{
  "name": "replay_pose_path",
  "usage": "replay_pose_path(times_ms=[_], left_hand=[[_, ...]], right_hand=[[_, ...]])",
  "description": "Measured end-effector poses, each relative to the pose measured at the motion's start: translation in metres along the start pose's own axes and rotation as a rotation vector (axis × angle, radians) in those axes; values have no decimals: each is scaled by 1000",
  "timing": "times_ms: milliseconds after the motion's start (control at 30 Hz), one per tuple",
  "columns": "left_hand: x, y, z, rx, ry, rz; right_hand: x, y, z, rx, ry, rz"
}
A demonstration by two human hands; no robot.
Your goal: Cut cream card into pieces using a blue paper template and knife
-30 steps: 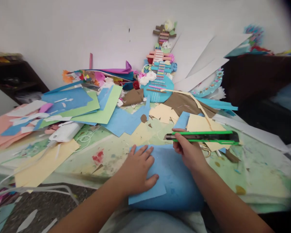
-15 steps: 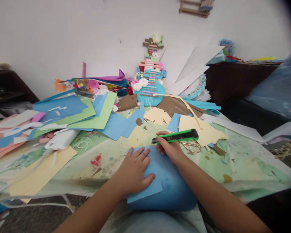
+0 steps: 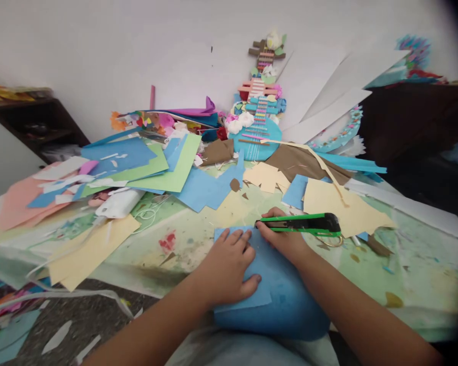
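Note:
My left hand (image 3: 232,267) lies flat with fingers slightly apart on a small piece of light blue paper (image 3: 261,299). Under that piece is a larger blue sheet (image 3: 278,320), hanging over the table's front edge toward my lap. In my right hand (image 3: 286,246) is a green and black box cutter (image 3: 313,223), held nearly level. Its front end is close to the sheet's top edge, and I cannot tell whether a blade is out. Partly hidden behind the cutter and my right hand are gold-coloured scissor handles (image 3: 334,242).
Cream paper scraps (image 3: 332,203) and blue offcuts (image 3: 206,188) lie beyond my hands. A blue paper guitar (image 3: 257,137) leans against the wall. To the left are stacked coloured sheets (image 3: 183,168) and a white device with a cable (image 3: 120,203). A dark shelf (image 3: 34,127) stands far left.
The view has swung left, so everything sits further right in the picture. My left hand stays pressed on the paper, and the box cutter remains in my right hand near the sheet's top edge.

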State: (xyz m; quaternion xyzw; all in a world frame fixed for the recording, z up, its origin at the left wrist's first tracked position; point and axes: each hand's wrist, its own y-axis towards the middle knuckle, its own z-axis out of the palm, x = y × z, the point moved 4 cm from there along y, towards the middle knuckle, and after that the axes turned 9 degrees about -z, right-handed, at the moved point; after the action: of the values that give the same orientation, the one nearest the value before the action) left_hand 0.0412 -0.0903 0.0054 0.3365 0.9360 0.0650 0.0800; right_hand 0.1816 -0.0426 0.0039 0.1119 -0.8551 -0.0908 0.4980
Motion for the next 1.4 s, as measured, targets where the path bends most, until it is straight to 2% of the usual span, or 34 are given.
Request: replay_pose_path(times_ms=[167, 333, 533, 833, 1400], left_hand=[[1, 0, 2, 11, -19, 11], [4, -1, 3, 46, -15, 11], [5, 0, 5, 101, -27, 31], [7, 2, 6, 148, -44, 12], [9, 5, 6, 98, -83, -42]], right_hand=[[0, -1, 3, 0, 36, 21], [-4, 0, 6, 51, 121, 114], [-7, 1, 2, 26, 128, 159], [-4, 3, 1, 32, 0, 45], [5, 3, 0, 16, -189, -82]])
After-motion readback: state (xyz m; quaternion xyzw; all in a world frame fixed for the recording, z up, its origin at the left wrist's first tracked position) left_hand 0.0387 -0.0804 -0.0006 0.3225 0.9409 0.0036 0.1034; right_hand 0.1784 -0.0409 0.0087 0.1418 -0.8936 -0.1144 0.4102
